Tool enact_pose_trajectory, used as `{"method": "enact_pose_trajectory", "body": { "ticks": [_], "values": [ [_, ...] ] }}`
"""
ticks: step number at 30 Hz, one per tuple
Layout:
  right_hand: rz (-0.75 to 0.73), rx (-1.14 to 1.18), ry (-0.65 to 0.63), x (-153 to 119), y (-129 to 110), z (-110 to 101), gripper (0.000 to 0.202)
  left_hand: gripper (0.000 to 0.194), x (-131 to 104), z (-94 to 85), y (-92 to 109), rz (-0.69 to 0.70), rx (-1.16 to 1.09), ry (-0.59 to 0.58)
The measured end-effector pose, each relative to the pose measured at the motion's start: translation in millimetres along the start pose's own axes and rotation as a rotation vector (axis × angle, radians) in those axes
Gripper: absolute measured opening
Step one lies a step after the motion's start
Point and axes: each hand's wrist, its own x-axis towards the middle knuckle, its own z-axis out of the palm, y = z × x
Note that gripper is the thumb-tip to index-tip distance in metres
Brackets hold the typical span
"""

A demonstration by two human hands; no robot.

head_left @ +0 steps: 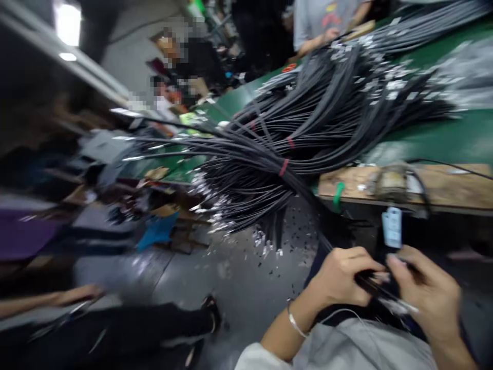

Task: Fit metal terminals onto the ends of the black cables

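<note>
Near the bottom right, my left hand [344, 275] is closed round the end of a bundle of black cables [304, 192]. That bundle runs up and left over the bench and has a red tie [284, 167] round it. My right hand [427, 288] is beside it with thumb and fingers bent together; silvery cable ends show between the hands, but blur hides what its fingers grip. A pale blue tag-like piece [392, 227] stands just above my right fingertips. A large heap of black cables [331, 118] with white ends lies behind.
The green bench [454, 136] crosses the upper right, with a wooden board [454, 187] and a small machine [391, 184] at its near edge. A person in a grey shirt [323, 23] is across the bench. Another person's hand [79, 294] and dark-clothed legs are at lower left.
</note>
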Motion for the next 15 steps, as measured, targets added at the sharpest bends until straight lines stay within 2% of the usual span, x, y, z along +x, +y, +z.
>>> {"method": "enact_pose_trajectory", "body": {
  "ticks": [1, 3, 4, 7, 8, 12, 13, 15],
  "values": [
    [0.031, -0.04, 0.054, 2.1, -2.5, 3.0, 0.02, 0.011, -0.3, -0.5, 2.1, 0.011, 0.002, 0.009],
    [0.093, 0.004, -0.015, 9.4, -6.5, 7.4, 0.031, 0.01, -0.2, -2.4, 5.2, 0.014, -0.002, 0.028],
    [0.136, 0.045, -0.01, 13.8, -7.6, 7.6, 0.035, 0.011, 0.1, -3.3, 6.2, 0.003, 0.004, 0.043],
    [0.248, 0.235, 0.067, 23.7, -8.8, -0.3, 0.043, 0.011, 0.6, -4.3, 8.6, -0.041, 0.027, 0.107],
    [0.257, 0.293, 0.056, 25.1, -8.9, -4.6, 0.043, 0.011, 0.6, -4.1, 9.5, -0.048, 0.033, 0.126],
    [0.157, 0.305, -0.114, 22.5, -9.2, -12.9, 0.026, 0.012, 0.8, -2.1, 12.4, -0.039, 0.042, 0.15],
    [0.13, 0.277, -0.096, 20.7, -9.3, -10.6, 0.022, 0.012, 1.2, -1.4, 13.0, -0.041, 0.049, 0.151],
    [0.11, 0.284, 0.029, 16.7, -9.2, -0.8, 0.023, 0.01, 2.0, 0.3, 13.9, -0.062, 0.085, 0.167]
  ]
}}
